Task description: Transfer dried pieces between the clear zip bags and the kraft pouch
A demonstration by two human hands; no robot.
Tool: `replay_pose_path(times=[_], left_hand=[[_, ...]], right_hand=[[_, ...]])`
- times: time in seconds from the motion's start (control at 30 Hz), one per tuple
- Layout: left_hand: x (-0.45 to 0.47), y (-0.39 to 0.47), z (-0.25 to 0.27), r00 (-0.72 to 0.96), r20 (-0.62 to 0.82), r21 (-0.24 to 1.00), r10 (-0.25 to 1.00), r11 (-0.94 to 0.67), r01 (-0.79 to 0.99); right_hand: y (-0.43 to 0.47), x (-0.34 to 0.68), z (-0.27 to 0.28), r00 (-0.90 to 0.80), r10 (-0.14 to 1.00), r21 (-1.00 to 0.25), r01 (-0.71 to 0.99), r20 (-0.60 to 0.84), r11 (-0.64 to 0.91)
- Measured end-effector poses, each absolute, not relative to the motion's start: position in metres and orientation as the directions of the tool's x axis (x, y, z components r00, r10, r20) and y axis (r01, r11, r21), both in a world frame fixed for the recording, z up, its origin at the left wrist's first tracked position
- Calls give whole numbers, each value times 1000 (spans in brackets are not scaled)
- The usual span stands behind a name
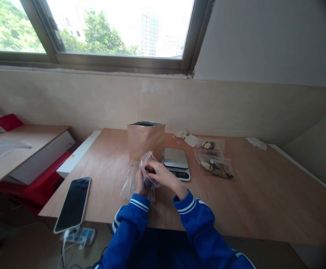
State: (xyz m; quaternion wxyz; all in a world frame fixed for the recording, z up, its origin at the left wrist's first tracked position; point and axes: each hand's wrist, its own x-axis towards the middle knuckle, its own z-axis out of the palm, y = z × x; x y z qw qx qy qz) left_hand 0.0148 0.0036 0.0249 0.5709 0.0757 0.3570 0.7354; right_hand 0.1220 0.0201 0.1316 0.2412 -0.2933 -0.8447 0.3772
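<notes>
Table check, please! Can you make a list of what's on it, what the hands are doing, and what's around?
Surface: wooden table.
Job's things: small clear bag with dark bits inside, held upright by both hands.
Clutter: open brown pouch, kitchen scale, two filled zip bags, phone, paper scraps.
Hands: left hand grips the bag's side; right hand is at its opening.
Cables: power strip with white cords below the phone.
Surroundings: window, side desk, red bags.

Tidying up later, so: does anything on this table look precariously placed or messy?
The phone hangs past the table's near-left edge, its lower end unsupported. Pale scraps lie loose by the wall.
</notes>
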Motion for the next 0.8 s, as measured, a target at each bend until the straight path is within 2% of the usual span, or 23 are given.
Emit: replay_pose_path(times=[0.17,0.37,0.57,0.7,0.8], left_hand=[[17,2,30,-341,-267,598,901,-122,-792],[18,0,41,-309,-331,556,891,-80,-827],[17,-4,45,-281,-423,594,862,30,-804],[17,-4,45,-291,-440,600,849,37,-799],[18,-4,44,-298,-428,605,854,26,-796]], right_hand=[[21,120,131,-684,686,-800,254,248,543],[30,124,134,-551,751,-821,190,365,539],[63,116,166,-305,798,-785,198,520,587],[105,90,202,-228,696,-649,252,681,718],[135,68,221,-277,589,-514,299,760,804]])
